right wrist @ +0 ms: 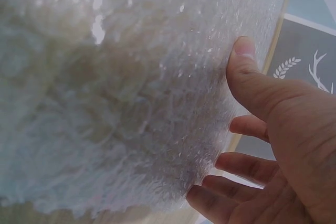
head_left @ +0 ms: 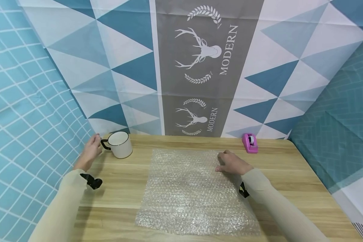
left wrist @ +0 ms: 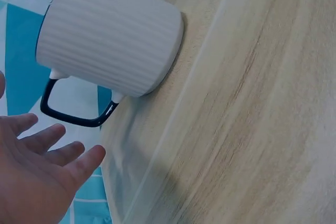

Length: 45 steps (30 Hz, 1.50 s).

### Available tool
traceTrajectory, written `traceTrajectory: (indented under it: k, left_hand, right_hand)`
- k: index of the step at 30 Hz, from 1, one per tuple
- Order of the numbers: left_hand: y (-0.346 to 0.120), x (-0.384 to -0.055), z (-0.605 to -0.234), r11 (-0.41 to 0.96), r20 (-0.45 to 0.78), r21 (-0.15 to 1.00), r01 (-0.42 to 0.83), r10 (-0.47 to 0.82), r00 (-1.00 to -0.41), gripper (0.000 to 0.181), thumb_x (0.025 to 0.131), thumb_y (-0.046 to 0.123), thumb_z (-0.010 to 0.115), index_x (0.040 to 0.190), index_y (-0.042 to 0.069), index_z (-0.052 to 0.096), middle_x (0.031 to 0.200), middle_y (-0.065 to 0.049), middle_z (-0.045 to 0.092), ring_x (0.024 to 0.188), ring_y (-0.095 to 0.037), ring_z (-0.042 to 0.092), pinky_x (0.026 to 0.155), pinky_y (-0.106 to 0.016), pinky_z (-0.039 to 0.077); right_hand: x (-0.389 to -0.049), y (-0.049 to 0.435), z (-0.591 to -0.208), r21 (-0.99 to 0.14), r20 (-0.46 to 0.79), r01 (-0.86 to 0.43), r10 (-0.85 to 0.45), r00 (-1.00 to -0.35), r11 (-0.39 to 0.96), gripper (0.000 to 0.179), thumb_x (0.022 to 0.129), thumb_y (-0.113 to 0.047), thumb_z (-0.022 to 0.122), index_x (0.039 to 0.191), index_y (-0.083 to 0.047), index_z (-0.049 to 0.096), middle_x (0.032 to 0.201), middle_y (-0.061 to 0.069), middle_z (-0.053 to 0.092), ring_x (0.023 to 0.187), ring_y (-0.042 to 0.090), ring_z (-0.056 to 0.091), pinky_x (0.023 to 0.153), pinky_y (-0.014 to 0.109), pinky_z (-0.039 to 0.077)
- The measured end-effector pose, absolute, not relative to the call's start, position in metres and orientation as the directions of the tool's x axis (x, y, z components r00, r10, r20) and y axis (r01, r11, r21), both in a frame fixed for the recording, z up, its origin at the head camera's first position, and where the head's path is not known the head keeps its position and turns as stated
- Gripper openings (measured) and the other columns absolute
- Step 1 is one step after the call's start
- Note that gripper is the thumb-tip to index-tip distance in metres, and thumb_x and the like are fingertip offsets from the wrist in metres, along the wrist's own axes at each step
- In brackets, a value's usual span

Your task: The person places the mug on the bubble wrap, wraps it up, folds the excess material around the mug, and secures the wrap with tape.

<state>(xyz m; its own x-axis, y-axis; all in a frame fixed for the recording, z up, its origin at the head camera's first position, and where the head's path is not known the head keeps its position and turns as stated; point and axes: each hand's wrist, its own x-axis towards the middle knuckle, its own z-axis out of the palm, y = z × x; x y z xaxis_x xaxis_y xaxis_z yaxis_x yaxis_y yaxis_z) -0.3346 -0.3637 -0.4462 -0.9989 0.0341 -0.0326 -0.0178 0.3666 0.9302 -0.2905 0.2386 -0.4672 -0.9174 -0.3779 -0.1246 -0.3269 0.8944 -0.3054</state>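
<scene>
A white ribbed mug [head_left: 119,145] with a dark rim and a black handle [left wrist: 79,121] stands upright at the table's back left. Beside that handle is my left hand [head_left: 91,150], its fingers spread and apart from the mug in the left wrist view. A clear sheet of bubble wrap [head_left: 187,191] lies flat across the middle of the table. At its upper right corner rests my right hand [head_left: 232,163]. The right wrist view shows the thumb [right wrist: 244,59] against the sheet's surface and the other fingers loosely bent at its edge.
A pink tape dispenser [head_left: 250,144] sits at the back right of the wooden table [head_left: 115,198]. Behind the table hangs a patterned cloth [head_left: 133,64], with a blue tiled-look cover [head_left: 24,111] rising along the left side.
</scene>
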Motion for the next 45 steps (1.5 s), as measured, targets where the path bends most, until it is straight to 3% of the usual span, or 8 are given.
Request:
traceTrajectory:
  k: [5, 9, 14, 20, 26, 30, 33, 45]
  left_hand:
    - [-0.357, -0.338, -0.447, 0.413, -0.032, 0.91, -0.018, 0.028, -0.999, 0.073, 0.11, 0.05, 0.014, 0.164, 0.005, -0.006, 0.169, -0.03, -0.004, 0.153, -0.056, 0.005, 0.118, -0.072, 0.026]
    - [-0.357, -0.338, -0.45, 0.433, -0.023, 0.901, -0.005, 0.036, -0.999, 0.07, 0.112, 0.046, 0.016, 0.164, 0.001, 0.008, 0.169, -0.03, 0.001, 0.153, -0.055, 0.006, 0.116, -0.071, 0.03]
    - [-0.359, -0.334, -0.452, 0.477, 0.0, 0.879, 0.025, 0.053, -0.999, 0.065, 0.112, 0.042, 0.024, 0.159, -0.004, 0.026, 0.163, -0.035, 0.021, 0.15, -0.055, 0.021, 0.114, -0.067, 0.038]
    - [-0.363, -0.328, -0.452, 0.669, 0.079, 0.736, 0.1, 0.062, -0.995, 0.057, 0.111, 0.037, 0.039, 0.147, -0.006, 0.046, 0.138, -0.033, 0.053, 0.124, -0.05, 0.055, 0.091, -0.053, 0.059]
    - [-0.37, -0.326, -0.446, 0.773, 0.063, 0.62, 0.138, 0.127, -0.99, 0.046, 0.11, 0.034, 0.044, 0.134, -0.003, 0.059, 0.118, -0.028, 0.067, 0.097, -0.039, 0.068, 0.073, -0.038, 0.06]
    - [-0.37, -0.328, -0.44, 0.808, 0.018, 0.569, 0.154, 0.175, -0.984, 0.042, 0.111, 0.031, 0.044, 0.121, -0.004, 0.065, 0.103, -0.021, 0.07, 0.081, -0.03, 0.068, 0.065, -0.035, 0.055]
    - [-0.367, -0.327, -0.437, 0.791, -0.031, 0.596, 0.137, 0.192, -0.981, 0.042, 0.111, 0.03, 0.042, 0.113, -0.005, 0.065, 0.096, -0.019, 0.068, 0.075, -0.027, 0.064, 0.064, -0.037, 0.054]
    - [-0.358, -0.318, -0.438, 0.738, -0.013, 0.664, 0.121, 0.173, -0.985, 0.038, 0.111, 0.025, 0.041, 0.092, -0.003, 0.058, 0.082, -0.017, 0.06, 0.067, -0.023, 0.056, 0.062, -0.04, 0.052]
  right_hand:
    - [-0.289, 0.238, -0.466, -0.312, -0.128, -0.319, -0.373, -0.919, 0.895, 0.069, 0.092, -0.041, 0.076, 0.138, 0.006, 0.055, 0.136, 0.032, 0.055, 0.125, 0.047, 0.057, 0.108, 0.058, 0.049]
    - [-0.289, 0.237, -0.465, -0.31, -0.116, -0.334, -0.384, -0.916, 0.89, 0.069, 0.091, -0.04, 0.077, 0.137, 0.007, 0.056, 0.135, 0.033, 0.055, 0.125, 0.048, 0.057, 0.109, 0.059, 0.048]
    - [-0.289, 0.237, -0.464, -0.307, -0.113, -0.341, -0.389, -0.914, 0.889, 0.069, 0.091, -0.04, 0.077, 0.137, 0.007, 0.056, 0.134, 0.034, 0.055, 0.125, 0.048, 0.057, 0.109, 0.058, 0.048]
    - [-0.29, 0.238, -0.463, -0.312, -0.116, -0.336, -0.387, -0.915, 0.889, 0.069, 0.091, -0.04, 0.077, 0.136, 0.007, 0.056, 0.133, 0.033, 0.056, 0.123, 0.048, 0.058, 0.108, 0.058, 0.049]
    - [-0.29, 0.238, -0.463, -0.314, -0.128, -0.327, -0.381, -0.916, 0.891, 0.069, 0.091, -0.04, 0.077, 0.137, 0.007, 0.056, 0.135, 0.034, 0.054, 0.124, 0.048, 0.057, 0.109, 0.058, 0.048]
    - [-0.289, 0.238, -0.463, -0.311, -0.127, -0.329, -0.382, -0.915, 0.892, 0.07, 0.091, -0.04, 0.077, 0.138, 0.007, 0.055, 0.135, 0.034, 0.054, 0.125, 0.049, 0.056, 0.109, 0.059, 0.048]
    - [-0.289, 0.238, -0.464, -0.304, -0.12, -0.332, -0.382, -0.916, 0.893, 0.07, 0.091, -0.04, 0.077, 0.137, 0.007, 0.055, 0.135, 0.034, 0.054, 0.125, 0.049, 0.056, 0.109, 0.059, 0.048]
    - [-0.29, 0.237, -0.465, -0.305, -0.137, -0.317, -0.371, -0.918, 0.898, 0.07, 0.091, -0.041, 0.077, 0.138, 0.007, 0.055, 0.136, 0.034, 0.053, 0.126, 0.049, 0.055, 0.109, 0.059, 0.048]
